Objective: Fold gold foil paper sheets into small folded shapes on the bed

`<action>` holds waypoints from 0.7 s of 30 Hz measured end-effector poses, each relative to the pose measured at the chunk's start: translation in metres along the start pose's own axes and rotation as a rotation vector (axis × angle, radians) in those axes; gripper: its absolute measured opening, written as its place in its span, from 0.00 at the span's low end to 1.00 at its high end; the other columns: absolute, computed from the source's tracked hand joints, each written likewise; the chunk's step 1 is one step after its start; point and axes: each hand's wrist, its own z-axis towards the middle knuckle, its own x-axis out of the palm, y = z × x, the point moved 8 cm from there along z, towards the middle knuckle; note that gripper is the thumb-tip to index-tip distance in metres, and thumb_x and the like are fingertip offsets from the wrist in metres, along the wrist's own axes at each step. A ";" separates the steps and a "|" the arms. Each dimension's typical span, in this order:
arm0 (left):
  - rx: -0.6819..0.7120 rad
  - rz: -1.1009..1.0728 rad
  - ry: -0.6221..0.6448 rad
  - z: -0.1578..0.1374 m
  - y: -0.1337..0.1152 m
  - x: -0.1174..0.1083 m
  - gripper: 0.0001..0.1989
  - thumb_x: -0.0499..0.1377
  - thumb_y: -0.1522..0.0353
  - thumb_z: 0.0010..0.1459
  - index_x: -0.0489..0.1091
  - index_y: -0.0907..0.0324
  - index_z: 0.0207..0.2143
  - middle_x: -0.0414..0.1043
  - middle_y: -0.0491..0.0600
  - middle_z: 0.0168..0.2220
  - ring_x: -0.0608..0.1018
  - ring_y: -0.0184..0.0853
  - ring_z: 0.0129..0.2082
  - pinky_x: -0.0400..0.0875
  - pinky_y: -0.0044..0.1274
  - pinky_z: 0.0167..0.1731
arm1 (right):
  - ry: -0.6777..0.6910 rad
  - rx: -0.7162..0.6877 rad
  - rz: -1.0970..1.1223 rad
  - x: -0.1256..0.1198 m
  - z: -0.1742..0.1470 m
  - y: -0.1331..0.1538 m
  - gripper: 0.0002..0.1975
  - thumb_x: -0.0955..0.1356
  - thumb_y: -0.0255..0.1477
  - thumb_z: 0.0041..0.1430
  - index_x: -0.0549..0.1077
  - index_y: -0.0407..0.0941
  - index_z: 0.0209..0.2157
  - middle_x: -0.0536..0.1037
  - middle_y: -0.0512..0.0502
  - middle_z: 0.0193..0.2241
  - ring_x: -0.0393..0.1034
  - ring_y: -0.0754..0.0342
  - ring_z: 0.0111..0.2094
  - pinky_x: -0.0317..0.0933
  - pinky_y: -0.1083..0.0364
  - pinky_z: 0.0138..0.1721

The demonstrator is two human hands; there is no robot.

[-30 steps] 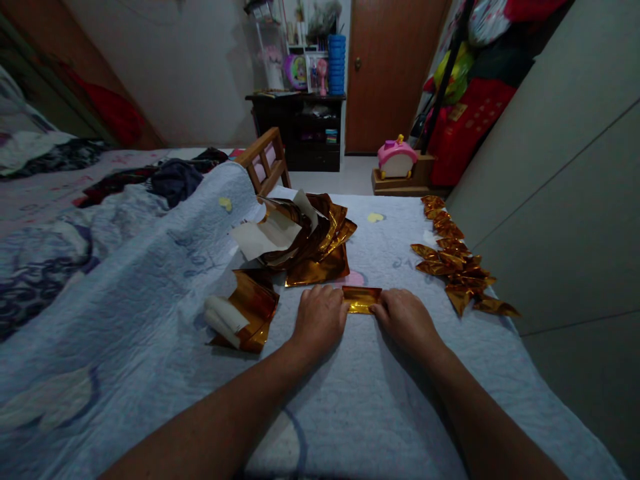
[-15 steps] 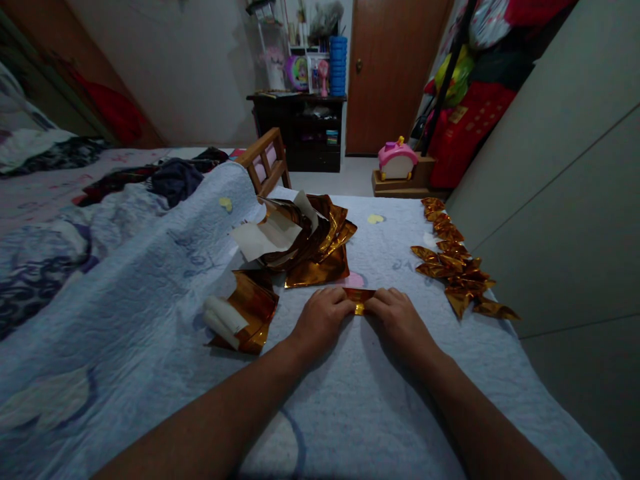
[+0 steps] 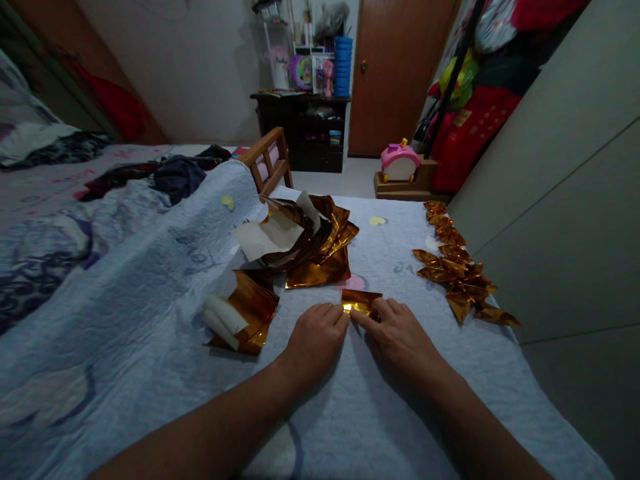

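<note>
A small folded sheet of shiny gold foil paper (image 3: 361,301) lies on the bed cover between my hands. My left hand (image 3: 320,330) is closed, its fingertips pinching the sheet's left near corner. My right hand (image 3: 397,327) presses the near edge with an outstretched index finger, its other fingers curled over the right end. Beyond the hands fans a stack of gold foil sheets (image 3: 320,268) with white backing. Left of my left hand, several more curled sheets (image 3: 253,310) rest loose. At right runs a row of folded gold foil pieces (image 3: 460,277) with pointed ends.
The pale blue quilted cover (image 3: 370,413) spreads beneath everything and is bunched up at left. A wooden bed rail (image 3: 273,160) stands at the far edge. Further off are a dark cabinet (image 3: 303,130), a pink and white toy (image 3: 400,162) and a door (image 3: 400,73).
Both hands have drawn slightly towards me, uncovering more of the folded sheet. My right index finger has reached left along its near edge.
</note>
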 end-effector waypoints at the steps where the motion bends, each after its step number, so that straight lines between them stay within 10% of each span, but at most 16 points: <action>1: -0.003 0.006 0.007 0.000 0.000 0.000 0.05 0.57 0.74 0.65 0.73 0.61 0.41 0.76 0.52 0.40 0.77 0.42 0.42 0.74 0.34 0.44 | 0.002 0.000 -0.008 0.000 -0.001 0.001 0.20 0.66 0.26 0.66 0.71 0.55 0.58 0.73 0.42 0.40 0.63 0.47 0.40 0.53 0.51 0.40; 21: -0.052 0.079 0.090 -0.005 -0.006 0.004 0.10 0.54 0.77 0.63 0.72 0.63 0.44 0.75 0.56 0.45 0.76 0.44 0.45 0.74 0.35 0.42 | 0.130 0.113 0.039 -0.010 -0.014 -0.020 0.17 0.75 0.33 0.57 0.79 0.56 0.49 0.75 0.42 0.43 0.68 0.44 0.42 0.62 0.49 0.40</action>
